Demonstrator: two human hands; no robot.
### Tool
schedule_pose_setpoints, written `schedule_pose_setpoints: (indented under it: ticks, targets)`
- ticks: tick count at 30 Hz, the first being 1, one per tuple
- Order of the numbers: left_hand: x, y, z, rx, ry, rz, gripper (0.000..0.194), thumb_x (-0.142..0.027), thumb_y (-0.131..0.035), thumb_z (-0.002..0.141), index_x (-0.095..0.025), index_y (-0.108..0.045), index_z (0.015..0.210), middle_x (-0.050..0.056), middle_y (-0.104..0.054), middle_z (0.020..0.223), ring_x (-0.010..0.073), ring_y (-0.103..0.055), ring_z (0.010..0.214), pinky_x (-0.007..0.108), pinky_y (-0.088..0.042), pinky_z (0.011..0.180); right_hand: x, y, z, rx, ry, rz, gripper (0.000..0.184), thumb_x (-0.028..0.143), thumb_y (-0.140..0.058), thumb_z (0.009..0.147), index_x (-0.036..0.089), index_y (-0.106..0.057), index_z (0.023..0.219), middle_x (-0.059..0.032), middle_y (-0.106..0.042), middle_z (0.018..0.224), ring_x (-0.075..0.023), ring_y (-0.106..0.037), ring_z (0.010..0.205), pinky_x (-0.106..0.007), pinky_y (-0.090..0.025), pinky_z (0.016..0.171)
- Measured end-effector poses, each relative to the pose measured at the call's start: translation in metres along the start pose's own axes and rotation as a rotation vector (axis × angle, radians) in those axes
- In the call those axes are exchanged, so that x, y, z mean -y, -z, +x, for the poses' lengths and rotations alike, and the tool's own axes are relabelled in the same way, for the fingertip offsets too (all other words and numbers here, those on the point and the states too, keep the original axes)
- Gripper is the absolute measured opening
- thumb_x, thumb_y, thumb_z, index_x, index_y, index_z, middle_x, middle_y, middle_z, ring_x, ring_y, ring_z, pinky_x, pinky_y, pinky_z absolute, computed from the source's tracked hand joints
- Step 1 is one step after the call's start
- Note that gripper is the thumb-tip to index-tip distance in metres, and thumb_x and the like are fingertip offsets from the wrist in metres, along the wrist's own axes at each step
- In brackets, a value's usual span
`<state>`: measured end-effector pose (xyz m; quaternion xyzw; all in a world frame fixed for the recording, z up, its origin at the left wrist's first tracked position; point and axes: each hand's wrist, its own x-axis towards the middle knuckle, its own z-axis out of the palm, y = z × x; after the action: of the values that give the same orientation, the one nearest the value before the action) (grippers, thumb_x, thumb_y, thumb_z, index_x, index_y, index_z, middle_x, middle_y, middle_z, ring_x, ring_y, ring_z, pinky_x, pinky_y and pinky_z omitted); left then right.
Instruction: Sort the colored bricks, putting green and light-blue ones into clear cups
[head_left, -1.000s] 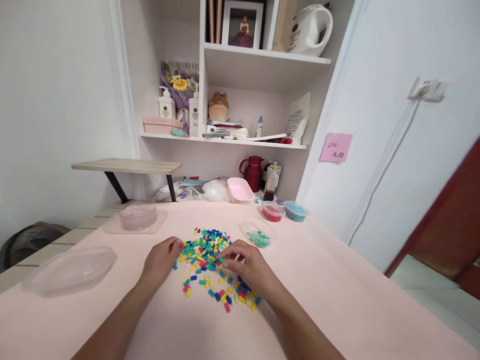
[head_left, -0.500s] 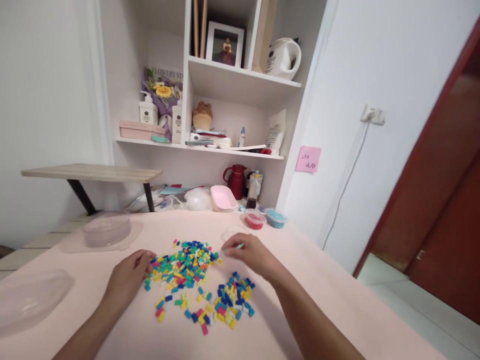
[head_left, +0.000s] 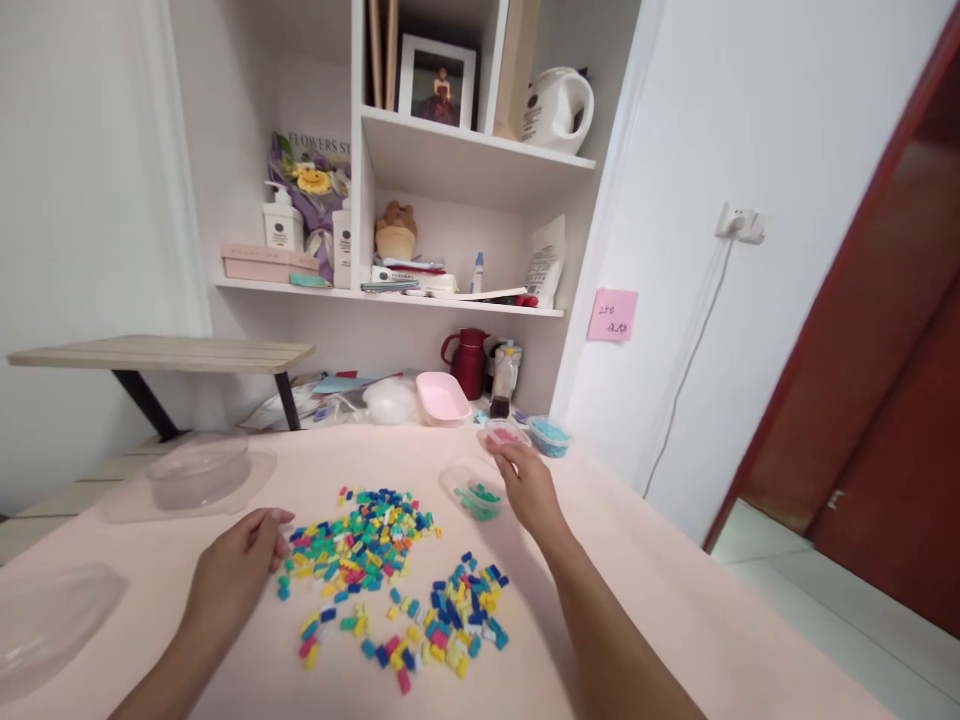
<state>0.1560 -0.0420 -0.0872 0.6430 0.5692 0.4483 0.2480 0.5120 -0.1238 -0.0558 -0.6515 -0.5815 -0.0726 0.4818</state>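
Reaching red-filled tub (head_left: 505, 434), right hand (head_left: 529, 492) grip barely open, any piece hidden.

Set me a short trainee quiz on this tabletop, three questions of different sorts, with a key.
1. Multiple choice: what colour are the pieces in the nearer tub, at the fingertips of the right hand? A) green B) red C) light blue
2. True or false: the left hand is beside the larger mixed pile.
3. Fill in the blank: the neighbouring tub, just to the right of that one, holds ____ pieces.

Key: 1 B; 2 true; 3 light blue.
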Motion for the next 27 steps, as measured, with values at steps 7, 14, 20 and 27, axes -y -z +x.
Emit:
schedule_pose_setpoints:
  ticks: [7,14,20,27]
  targets:
    - [-0.004,-0.005,-0.011,-0.043,-0.075,0.03,0.035,-0.045,-0.041,0.085,-0.023,-0.067,0.092,-0.003,-0.065,0.058,0.0163,-0.062,0.057,0.026,-0.045,0.057,0.069,-0.02,-0.035,0.499,0.313,0.319,0.024,0.022,-0.053,0.094,0.025,-0.075,0.101,-0.0042,-0.072,0.094,-0.0184,-0.065,0.089,-0.031,-0.049,0.084]
    - [-0.008,-0.007,-0.019,-0.04,-0.109,0.066,0.034,-0.045,-0.039,0.089,-0.026,-0.067,0.095,-0.005,-0.061,0.054,0.0144,-0.059,0.052,0.024,-0.042,0.054,0.093,-0.048,-0.06,0.678,0.478,0.229,0.027,0.018,-0.055,0.092,0.027,-0.075,0.108,-0.0052,-0.066,0.096,-0.0178,-0.061,0.089,-0.029,-0.049,0.081]
    - [-0.01,-0.007,-0.019,-0.054,-0.1,0.111,0.032,-0.041,-0.039,0.089,-0.027,-0.067,0.093,-0.005,-0.062,0.055,0.0148,-0.061,0.055,0.024,-0.04,0.056,0.096,-0.055,-0.068,0.73,0.559,0.127,0.025,0.042,-0.068,0.088,0.026,-0.074,0.105,-0.0048,-0.067,0.095,-0.0202,-0.061,0.093,-0.029,-0.045,0.085]
    - [-0.011,-0.006,-0.019,-0.046,-0.091,0.164,0.03,-0.036,-0.04,0.088,-0.027,-0.068,0.091,-0.005,-0.064,0.056,0.0152,-0.061,0.057,0.024,-0.039,0.055,0.099,-0.045,-0.069,0.75,0.548,0.032,0.009,0.019,-0.066,0.082,0.023,-0.069,0.075,0.0004,-0.066,0.075,-0.0163,-0.058,0.075,-0.026,-0.041,0.073]
